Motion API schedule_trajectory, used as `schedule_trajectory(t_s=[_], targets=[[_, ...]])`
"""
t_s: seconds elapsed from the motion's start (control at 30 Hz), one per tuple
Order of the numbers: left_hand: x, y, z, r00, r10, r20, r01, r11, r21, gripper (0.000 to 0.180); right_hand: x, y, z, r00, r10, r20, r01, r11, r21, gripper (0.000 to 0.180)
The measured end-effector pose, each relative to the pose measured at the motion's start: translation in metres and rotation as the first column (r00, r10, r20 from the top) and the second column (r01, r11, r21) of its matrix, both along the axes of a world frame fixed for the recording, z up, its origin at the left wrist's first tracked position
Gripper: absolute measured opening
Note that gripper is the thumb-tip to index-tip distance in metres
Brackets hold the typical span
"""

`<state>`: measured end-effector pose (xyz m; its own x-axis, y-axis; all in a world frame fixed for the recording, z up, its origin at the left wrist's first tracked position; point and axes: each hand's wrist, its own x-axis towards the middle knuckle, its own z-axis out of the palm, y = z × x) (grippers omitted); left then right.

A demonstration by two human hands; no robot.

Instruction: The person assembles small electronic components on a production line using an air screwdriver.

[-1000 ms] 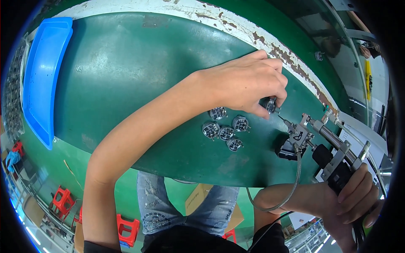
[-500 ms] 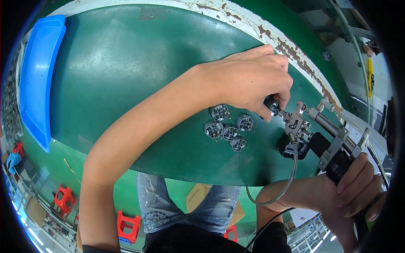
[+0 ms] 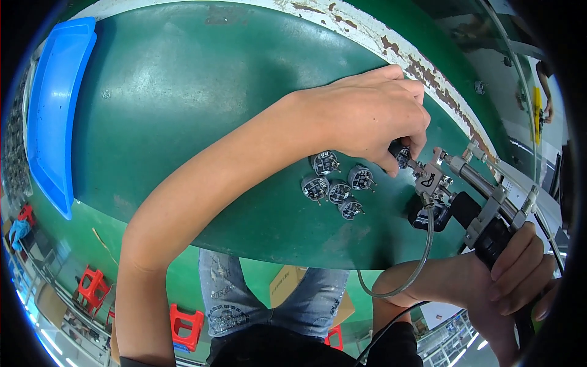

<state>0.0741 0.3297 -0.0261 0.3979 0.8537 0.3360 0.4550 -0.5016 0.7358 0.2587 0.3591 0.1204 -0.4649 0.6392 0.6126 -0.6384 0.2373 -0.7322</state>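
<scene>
My left hand [image 3: 380, 119] reaches across the table, its thumb and fingers closed around a small round black part [image 3: 400, 153] with a circuit board in its face. A metal dispensing valve [image 3: 431, 179] with a clear hose points its nozzle at that board; whether the tip touches it I cannot tell. At the lower right my right hand [image 3: 516, 275] wraps round the valve's black handle [image 3: 492, 241]. Several round grey-black parts with circuit boards and pins [image 3: 339, 192] lie clustered below my left wrist. The fingertips of my left hand are partly hidden.
An empty-looking blue tray [image 3: 58, 116] lies at the table's left end. The green tabletop [image 3: 171, 73] has a chipped white far edge [image 3: 361, 30]. A black object [image 3: 426, 215] sits under the valve. Red stools [image 3: 185, 327] and a carton [image 3: 287, 284] are on the floor.
The table's middle and the loose parts sit slightly farther right in the picture, as does my left hand with its part. Both grips stay the same. A person's arm shows more at the far right.
</scene>
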Motion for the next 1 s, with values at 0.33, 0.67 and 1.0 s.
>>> schedule_trajectory(t_s=[0.33,0.67,1.0], targets=[[0.000,-0.001,0.000,1.000,0.016,0.001,-0.016,1.000,-0.007,0.027,-0.001,0.000,0.000,1.000,0.025,-0.012,-0.025,1.000,0.001,0.084],[-0.001,-0.001,0.000,1.000,0.015,-0.010,-0.015,1.000,-0.016,0.028,-0.004,0.000,0.002,0.992,-0.012,0.124,0.006,0.999,0.049,0.075],[-0.001,0.000,-0.002,1.000,0.012,-0.010,-0.013,1.000,-0.026,0.027,0.018,-0.008,0.017,0.947,-0.009,0.322,-0.065,0.974,0.216,0.057]])
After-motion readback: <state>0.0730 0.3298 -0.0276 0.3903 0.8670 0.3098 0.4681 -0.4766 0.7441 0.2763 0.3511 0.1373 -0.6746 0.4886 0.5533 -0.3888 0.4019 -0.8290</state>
